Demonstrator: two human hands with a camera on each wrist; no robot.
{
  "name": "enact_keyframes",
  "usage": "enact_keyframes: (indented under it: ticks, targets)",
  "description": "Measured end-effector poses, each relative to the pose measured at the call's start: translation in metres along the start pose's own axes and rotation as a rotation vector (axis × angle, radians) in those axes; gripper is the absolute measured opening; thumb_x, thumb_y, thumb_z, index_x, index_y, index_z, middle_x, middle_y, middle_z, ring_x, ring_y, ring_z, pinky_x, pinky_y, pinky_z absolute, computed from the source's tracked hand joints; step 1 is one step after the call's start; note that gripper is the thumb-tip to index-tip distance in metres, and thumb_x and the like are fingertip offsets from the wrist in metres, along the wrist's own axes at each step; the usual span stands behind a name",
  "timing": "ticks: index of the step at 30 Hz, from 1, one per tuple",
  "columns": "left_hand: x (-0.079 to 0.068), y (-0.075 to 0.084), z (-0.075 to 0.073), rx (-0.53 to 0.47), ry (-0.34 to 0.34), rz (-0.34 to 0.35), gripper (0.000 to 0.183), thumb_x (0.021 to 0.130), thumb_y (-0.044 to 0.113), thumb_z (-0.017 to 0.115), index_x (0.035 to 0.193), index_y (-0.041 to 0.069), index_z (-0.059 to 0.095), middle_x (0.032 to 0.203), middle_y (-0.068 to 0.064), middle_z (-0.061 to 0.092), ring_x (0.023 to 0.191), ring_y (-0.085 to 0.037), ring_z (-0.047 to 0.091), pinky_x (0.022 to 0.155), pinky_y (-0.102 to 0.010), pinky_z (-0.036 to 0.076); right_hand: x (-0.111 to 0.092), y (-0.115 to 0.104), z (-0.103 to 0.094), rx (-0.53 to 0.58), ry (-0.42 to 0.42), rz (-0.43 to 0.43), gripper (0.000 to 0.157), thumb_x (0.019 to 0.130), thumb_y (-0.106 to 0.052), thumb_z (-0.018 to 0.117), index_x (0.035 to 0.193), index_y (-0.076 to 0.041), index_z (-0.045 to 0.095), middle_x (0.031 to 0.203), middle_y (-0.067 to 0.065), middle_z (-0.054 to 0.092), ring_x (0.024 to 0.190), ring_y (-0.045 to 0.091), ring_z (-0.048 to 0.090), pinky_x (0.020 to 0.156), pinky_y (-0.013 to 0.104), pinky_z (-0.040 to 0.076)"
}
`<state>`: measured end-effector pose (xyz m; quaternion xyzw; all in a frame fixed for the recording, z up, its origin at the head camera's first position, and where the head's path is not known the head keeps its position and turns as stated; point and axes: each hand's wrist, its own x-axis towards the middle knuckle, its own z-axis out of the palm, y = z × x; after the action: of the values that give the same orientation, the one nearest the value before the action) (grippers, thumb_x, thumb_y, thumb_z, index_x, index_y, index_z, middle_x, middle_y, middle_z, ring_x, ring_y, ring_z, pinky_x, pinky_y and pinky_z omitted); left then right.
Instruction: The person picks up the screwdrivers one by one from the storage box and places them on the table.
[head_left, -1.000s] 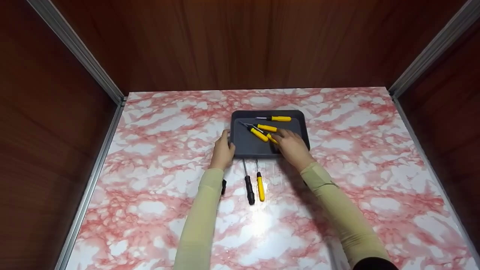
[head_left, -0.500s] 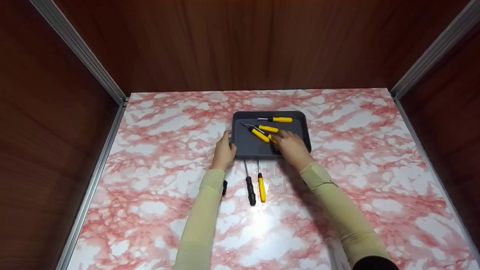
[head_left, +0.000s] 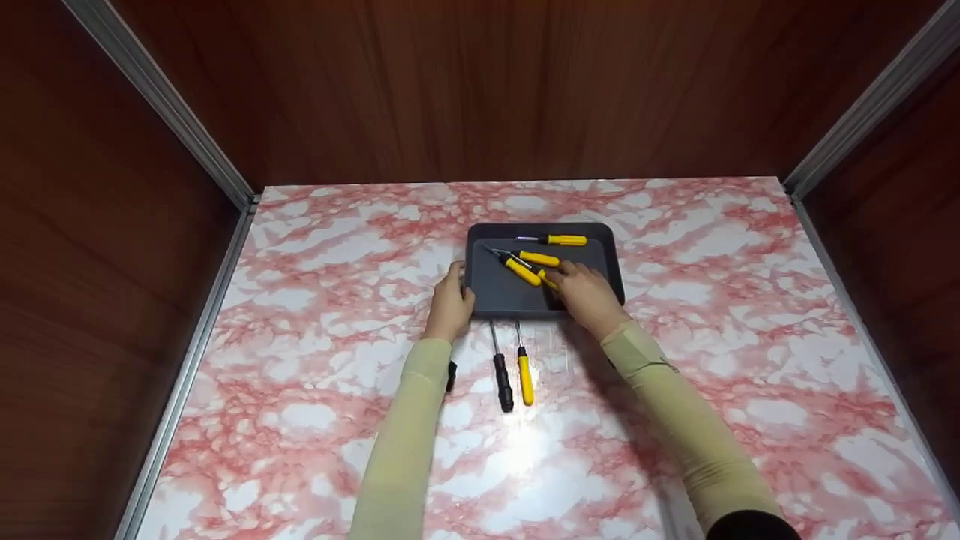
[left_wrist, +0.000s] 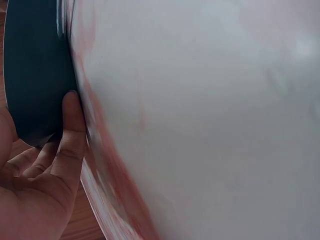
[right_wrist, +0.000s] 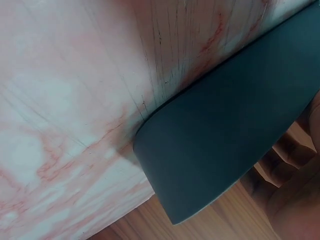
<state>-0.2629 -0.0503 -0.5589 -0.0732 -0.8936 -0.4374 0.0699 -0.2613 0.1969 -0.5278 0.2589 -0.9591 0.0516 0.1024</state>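
A dark grey tray [head_left: 495,300] holds several yellow-handled screwdrivers. One screwdriver [head_left: 566,240] lies along its far side, and two more, a screwdriver [head_left: 538,259] and a screwdriver [head_left: 521,271], lie close together mid-tray. In the head view my left hand [head_left: 450,304] grips the tray's near left corner; the left wrist view shows its fingers against the outer wall. Reaching over the near rim, my right hand [head_left: 589,296] pinches the yellow handle of another screwdriver [head_left: 547,279], mostly hidden under its fingers. The right wrist view shows only curled fingers behind the tray wall.
In front of the tray, a black-handled screwdriver [head_left: 502,382] and a yellow-handled screwdriver [head_left: 525,379] lie side by side on the red-and-white marbled table [head_left: 315,315]. A small black object [head_left: 451,375] is partly covered by the left sleeve. Dark wood panels [head_left: 510,90] enclose the table.
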Motion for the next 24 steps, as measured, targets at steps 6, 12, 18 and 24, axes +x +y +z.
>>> enact_keyframes:
  ticks: [6,12,18,24]
  targets:
    - [-0.0002,-0.0005,0.0009,0.005,-0.001,0.004,0.046,0.083,-0.003,0.049,0.127,0.006,0.041,0.093,-0.015,0.06,0.064,-0.017,0.049,0.058,-0.03,0.04,0.001,-0.0005,0.0008,-0.016,0.016,-0.013,0.035,0.078,-0.009,0.066,0.112,-0.012,0.062,0.099,0.012,0.054,0.085,0.03,0.051,0.068,0.044,0.044]
    - [-0.0005,-0.0002,0.0005,0.001,0.0,-0.003,0.046,0.083,-0.003,0.049,0.127,0.006,0.041,0.096,-0.016,0.06,0.065,-0.017,0.05,0.059,-0.031,0.041,0.003,-0.0019,0.0028,-0.038,0.018,-0.038,0.03,0.081,-0.001,0.058,0.109,-0.01,0.062,0.1,0.013,0.054,0.083,0.031,0.051,0.066,0.043,0.044]
    - [-0.0006,0.0,0.0009,0.009,0.01,0.0,0.046,0.082,-0.003,0.05,0.127,0.006,0.041,0.093,-0.015,0.061,0.066,-0.018,0.05,0.06,-0.031,0.041,0.0043,-0.0017,0.0044,-0.042,0.004,-0.05,0.031,0.081,0.004,0.055,0.108,-0.009,0.062,0.107,0.014,0.055,0.087,0.033,0.053,0.069,0.045,0.045]
    - [-0.0003,0.0005,0.001,0.004,0.007,0.001,0.045,0.083,-0.003,0.049,0.127,0.005,0.041,0.099,-0.014,0.06,0.072,-0.017,0.053,0.063,-0.031,0.043,0.0052,-0.0022,0.0036,-0.033,0.011,-0.06,0.03,0.081,0.003,0.054,0.107,-0.009,0.062,0.105,0.014,0.056,0.083,0.032,0.054,0.067,0.044,0.045]
